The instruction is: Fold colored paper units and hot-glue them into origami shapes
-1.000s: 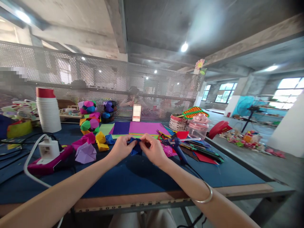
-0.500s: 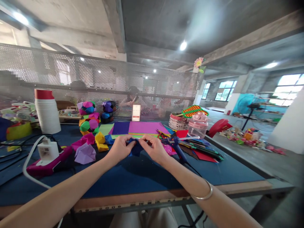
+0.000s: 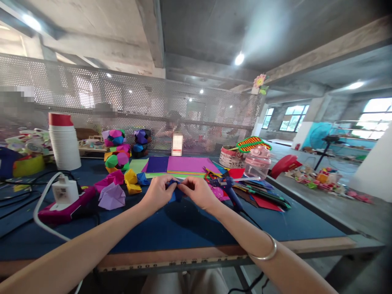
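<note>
A small piece of dark blue folded paper [image 3: 175, 195] is pinched between my two hands above the table. My left hand [image 3: 159, 192] grips its left side with thumb and fingers closed. On the other side, my right hand [image 3: 196, 192] holds the paper's upper right edge between thumb and fingertips. Part of the paper is hidden behind my fingers. Right of my right hand lies a blue hot glue gun [image 3: 228, 188]. Left of my left hand are folded paper pieces: lilac [image 3: 112, 197], yellow [image 3: 132, 182] and blue [image 3: 142, 179].
Coloured paper sheets [image 3: 186, 164] lie behind my hands. Multicoloured paper balls [image 3: 116, 159] and a stack of paper cups [image 3: 65, 147] stand left, near a magenta power strip [image 3: 65, 210]. At right are a pink-lidded bottle [image 3: 257, 162], a basket [image 3: 229, 157] and scissors or pens [image 3: 269, 197].
The blue paper has been turned or folded up, so less of it hangs below my fingers. My fingertips have drawn slightly closer together. The whole view has shifted a little.
</note>
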Demonstrator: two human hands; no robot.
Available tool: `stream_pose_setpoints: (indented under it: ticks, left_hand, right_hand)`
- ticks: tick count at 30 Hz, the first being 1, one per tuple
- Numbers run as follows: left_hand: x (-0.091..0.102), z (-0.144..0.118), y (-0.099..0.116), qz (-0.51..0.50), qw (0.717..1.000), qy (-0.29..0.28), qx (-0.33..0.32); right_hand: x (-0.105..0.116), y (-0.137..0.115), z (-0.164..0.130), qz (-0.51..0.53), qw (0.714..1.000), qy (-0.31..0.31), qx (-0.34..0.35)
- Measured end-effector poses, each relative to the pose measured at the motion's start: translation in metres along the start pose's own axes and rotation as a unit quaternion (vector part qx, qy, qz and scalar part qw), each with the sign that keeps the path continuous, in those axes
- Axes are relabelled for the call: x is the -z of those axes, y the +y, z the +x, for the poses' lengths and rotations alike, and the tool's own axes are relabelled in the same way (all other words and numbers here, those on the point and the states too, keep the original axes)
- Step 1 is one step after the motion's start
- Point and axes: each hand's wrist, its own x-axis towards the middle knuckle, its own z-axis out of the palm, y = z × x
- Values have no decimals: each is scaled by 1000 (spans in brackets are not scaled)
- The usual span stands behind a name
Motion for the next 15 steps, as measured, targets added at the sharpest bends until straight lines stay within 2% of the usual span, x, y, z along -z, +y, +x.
stream_pose_setpoints:
  ticks: [3, 7, 11, 15]
  left_hand:
    - [-1, 0, 2, -31, 999, -27, 18]
    - [1, 0, 6, -26, 998, -55, 16]
    - [1, 0, 10, 32, 999, -25, -5]
    - [-2, -2, 10, 75, 997, 15, -30]
  right_hand:
    - [0, -6, -4, -110, 991, 53, 62]
    - [-1, -15, -10, -187, 974, 76, 101]
    - [-5, -17, -13, -219, 964, 94, 117]
    - [-7, -14, -13, -184, 974, 82, 107]
